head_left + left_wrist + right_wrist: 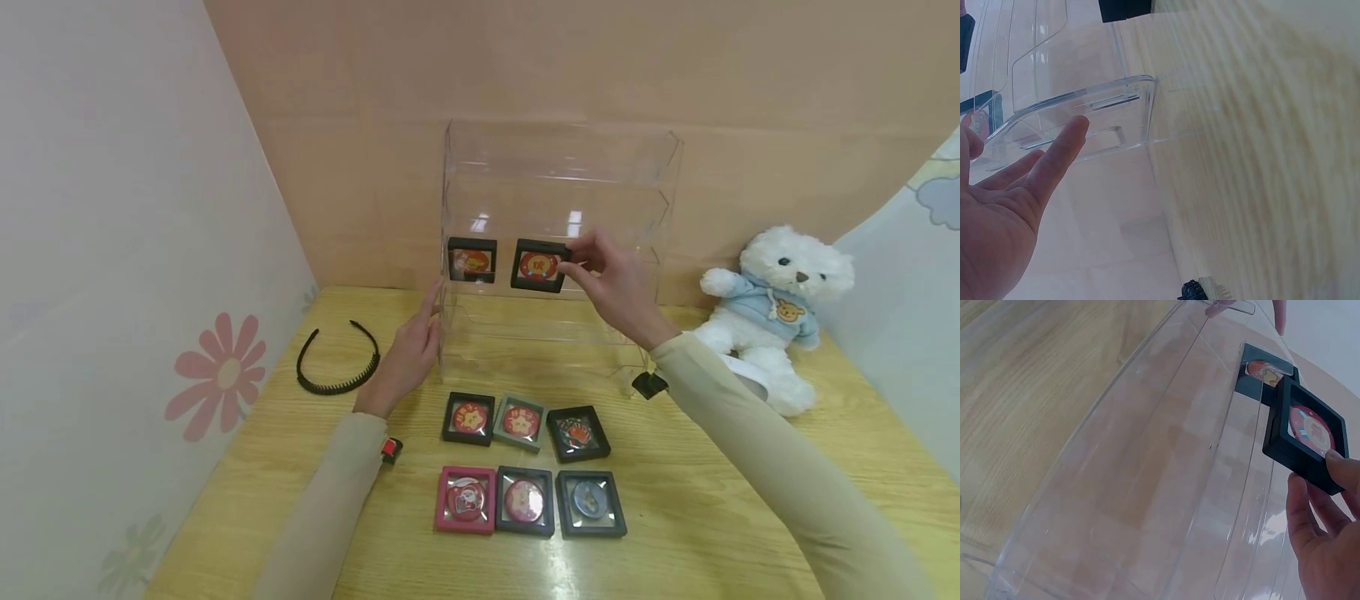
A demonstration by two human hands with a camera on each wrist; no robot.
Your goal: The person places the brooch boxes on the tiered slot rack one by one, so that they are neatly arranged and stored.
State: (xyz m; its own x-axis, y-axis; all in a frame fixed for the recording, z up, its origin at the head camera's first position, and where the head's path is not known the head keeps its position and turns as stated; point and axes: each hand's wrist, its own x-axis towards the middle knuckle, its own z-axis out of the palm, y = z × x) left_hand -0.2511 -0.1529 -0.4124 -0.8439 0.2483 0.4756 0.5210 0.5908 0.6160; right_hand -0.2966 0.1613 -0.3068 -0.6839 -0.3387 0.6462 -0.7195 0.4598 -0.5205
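A clear acrylic tiered rack (555,333) stands on the table. My right hand (621,283) pinches a black square display frame (538,266) by its right edge, thumb in front; a red round badge shows inside. In the right wrist view this frame (1307,434) is just in front of the rack. Another black frame (472,260) with a red and yellow badge sits at the left end of a middle tier. My left hand (408,354) is at the rack's left side panel, fingers extended; the left wrist view shows its fingers (1063,153) against or very near that panel.
Before the rack lie two rows of framed badges, among them a pink frame (465,500), a grey-green frame (520,422) and a dark frame (591,504). A black headband (337,387) lies left; a white teddy bear (780,308) sits right. Walls border the table.
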